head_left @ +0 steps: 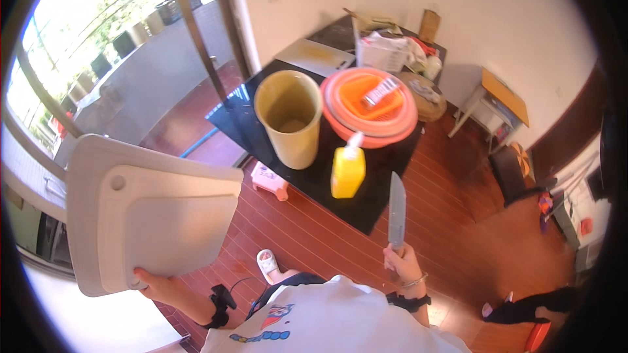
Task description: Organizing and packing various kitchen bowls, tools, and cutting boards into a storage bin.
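Head view. Largest item: black, glossy, flat-topped counter (358,212) ahead of the wearer, one corner pointing toward the body; it carries most of the vessels.

Pale grey, round-cornered, plastic-looking board (183,222): off the counter, at left. One piece or two stacked, cannot tell. Left hand (155,284) pinches its lower corner, thumb on the near face; the other fingers are hidden behind, spread cannot be told. Corner grip presumably leaves the broad face uncovered.

Tall, tan, tapered cylindrical bin (296,144): upright on the counter, likely so its base bears the weight.

Salmon-pink, round plastic basin (336,117): just beside the bin. Bright orange plastic basket (353,95) sits inside it, apparently nested to save room.

Yellow, white-topped bottle (348,175): upright, nearer the counter's front corner, perhaps for easy reach.

Grey-bladed kitchen knife (396,212): off the counter, right of that corner. Right hand (405,264) has its fingers curled around the handle; blade points up and away from the torso, probably for safety.

Small red-and-white packet (381,93): lies in the basket, whose walls likely contain it.
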{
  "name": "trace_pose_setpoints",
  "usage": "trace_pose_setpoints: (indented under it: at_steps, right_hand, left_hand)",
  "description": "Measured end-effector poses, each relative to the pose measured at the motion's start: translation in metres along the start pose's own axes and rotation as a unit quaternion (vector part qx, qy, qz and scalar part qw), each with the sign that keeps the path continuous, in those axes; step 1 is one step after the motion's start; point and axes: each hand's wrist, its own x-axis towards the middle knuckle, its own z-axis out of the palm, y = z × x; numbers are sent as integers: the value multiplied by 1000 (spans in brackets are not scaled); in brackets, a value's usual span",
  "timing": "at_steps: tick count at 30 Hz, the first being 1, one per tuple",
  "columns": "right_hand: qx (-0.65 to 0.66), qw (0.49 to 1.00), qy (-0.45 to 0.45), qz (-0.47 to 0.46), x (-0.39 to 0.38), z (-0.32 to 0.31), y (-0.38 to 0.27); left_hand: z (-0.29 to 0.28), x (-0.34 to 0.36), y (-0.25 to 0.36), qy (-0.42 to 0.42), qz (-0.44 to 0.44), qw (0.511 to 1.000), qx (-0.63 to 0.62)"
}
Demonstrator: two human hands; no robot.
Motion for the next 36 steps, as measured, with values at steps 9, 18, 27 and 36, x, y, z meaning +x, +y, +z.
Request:
trace_pose_setpoints:
  at_steps: [9,18,27,36]
  right_hand:
    - [-60,979,197,6,-62,-163,-10]
    - [-196,973,125,0,53,-244,-61]
    - [-257,966,-19,-21,232,-312,-146]
    - [-311,944,-40,-99,397,-411,-247]
  left_hand:
    - [90,-163,23,-158,-173,957,-169]
    - [140,-250,41,-60,-56,975,-208]
    - [182,-327,56,115,69,978,-157]
    - [242,-426,42,123,99,983,-95]
